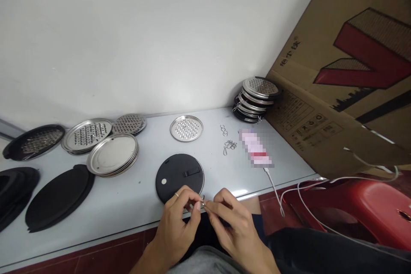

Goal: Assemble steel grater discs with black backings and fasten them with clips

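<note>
My left hand and my right hand meet at the table's front edge, fingertips pinched together. Between them is a small metal ring, partly covered by the fingers. Just behind my left hand lies a round black disc with a clip-like strip and a pale round spot. Farther back, a round metal grater plate lies flat. To its right are several small rings in a line and a little heap of metal clips.
Several stacked graters with clips stand at the back right beside a cardboard box. Metal discs, grater plates and black covers cover the left side. A blurred-out phone-like object with a white cable lies right, near a red stool.
</note>
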Action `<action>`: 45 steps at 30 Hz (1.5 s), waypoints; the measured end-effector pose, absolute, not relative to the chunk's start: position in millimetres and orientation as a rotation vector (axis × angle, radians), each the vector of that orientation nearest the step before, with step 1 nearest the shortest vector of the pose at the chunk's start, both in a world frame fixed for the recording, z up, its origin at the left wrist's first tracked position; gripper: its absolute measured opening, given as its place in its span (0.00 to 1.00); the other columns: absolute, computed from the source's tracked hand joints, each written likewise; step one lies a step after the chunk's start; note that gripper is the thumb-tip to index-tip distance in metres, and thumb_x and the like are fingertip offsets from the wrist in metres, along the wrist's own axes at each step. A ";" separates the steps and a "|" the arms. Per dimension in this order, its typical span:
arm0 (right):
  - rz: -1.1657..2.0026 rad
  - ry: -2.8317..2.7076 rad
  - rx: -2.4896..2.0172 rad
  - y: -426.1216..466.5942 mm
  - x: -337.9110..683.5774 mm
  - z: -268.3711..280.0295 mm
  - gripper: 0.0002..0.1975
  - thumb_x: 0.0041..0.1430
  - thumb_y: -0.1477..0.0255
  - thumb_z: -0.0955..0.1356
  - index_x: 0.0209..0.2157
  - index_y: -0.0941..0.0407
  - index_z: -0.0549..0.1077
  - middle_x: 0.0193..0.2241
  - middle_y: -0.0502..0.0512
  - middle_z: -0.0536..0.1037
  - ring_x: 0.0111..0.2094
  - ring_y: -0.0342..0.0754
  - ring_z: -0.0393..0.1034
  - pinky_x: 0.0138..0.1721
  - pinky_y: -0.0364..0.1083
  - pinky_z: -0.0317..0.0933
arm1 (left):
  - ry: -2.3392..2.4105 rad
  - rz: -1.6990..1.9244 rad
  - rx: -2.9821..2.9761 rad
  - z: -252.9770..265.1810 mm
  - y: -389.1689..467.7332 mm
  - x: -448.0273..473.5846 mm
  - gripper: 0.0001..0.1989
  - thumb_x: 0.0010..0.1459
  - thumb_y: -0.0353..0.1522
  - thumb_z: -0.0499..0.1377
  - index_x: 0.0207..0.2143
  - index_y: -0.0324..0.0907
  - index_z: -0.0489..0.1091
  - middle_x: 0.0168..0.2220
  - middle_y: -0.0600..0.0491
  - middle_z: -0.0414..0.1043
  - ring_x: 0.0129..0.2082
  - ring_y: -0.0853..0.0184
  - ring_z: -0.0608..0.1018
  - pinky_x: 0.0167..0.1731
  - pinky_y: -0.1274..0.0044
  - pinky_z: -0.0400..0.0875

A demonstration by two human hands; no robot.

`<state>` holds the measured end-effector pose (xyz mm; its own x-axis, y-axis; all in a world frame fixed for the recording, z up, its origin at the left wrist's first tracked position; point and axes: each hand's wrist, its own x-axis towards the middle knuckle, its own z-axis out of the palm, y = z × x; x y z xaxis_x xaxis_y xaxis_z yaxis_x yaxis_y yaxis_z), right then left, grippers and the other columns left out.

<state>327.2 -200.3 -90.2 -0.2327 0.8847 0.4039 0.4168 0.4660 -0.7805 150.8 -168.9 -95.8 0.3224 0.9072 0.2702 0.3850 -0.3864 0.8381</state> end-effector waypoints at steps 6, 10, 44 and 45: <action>0.597 -1.841 -1.068 -202.5 323.8 -90.3 0.20 0.67 0.83 0.63 0.54 0.52 0.75 0.34 0.53 0.66 0.29 0.43 0.66 0.26 0.41 0.63 | 1.006 0.917 1.484 -92.8 -167.4 147.3 0.13 0.68 0.36 0.55 0.32 0.40 0.71 0.29 0.53 0.71 0.28 0.69 0.75 0.30 0.79 0.70; 0.644 -1.745 -1.041 -203.3 321.4 -87.0 0.17 0.65 0.83 0.65 0.50 0.52 0.78 0.37 0.55 0.69 0.31 0.44 0.69 0.29 0.42 0.67 | 0.993 0.986 1.524 -98.3 -170.0 146.4 0.12 0.68 0.35 0.56 0.31 0.40 0.70 0.29 0.53 0.68 0.29 0.70 0.72 0.30 0.79 0.68; 0.343 -1.551 -0.989 -204.7 321.7 -92.8 0.21 0.59 0.90 0.67 0.46 0.54 0.79 0.32 0.55 0.76 0.31 0.46 0.75 0.31 0.44 0.72 | 0.901 0.870 1.377 -102.1 -181.5 144.3 0.13 0.66 0.42 0.58 0.38 0.41 0.71 0.35 0.53 0.65 0.31 0.71 0.67 0.32 0.79 0.63; 0.362 -1.534 -0.990 -204.5 320.7 -91.4 0.20 0.59 0.89 0.67 0.44 0.54 0.80 0.32 0.55 0.76 0.31 0.46 0.75 0.30 0.43 0.72 | 0.931 0.880 1.447 -102.5 -181.5 144.5 0.13 0.67 0.41 0.57 0.37 0.41 0.71 0.35 0.52 0.66 0.31 0.70 0.68 0.32 0.79 0.64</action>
<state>320.7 -204.5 -91.4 0.0774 0.7502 0.6567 0.3773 0.5877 -0.7157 144.5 -181.5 -102.5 0.4053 0.9141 0.0107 0.0622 -0.0393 0.9973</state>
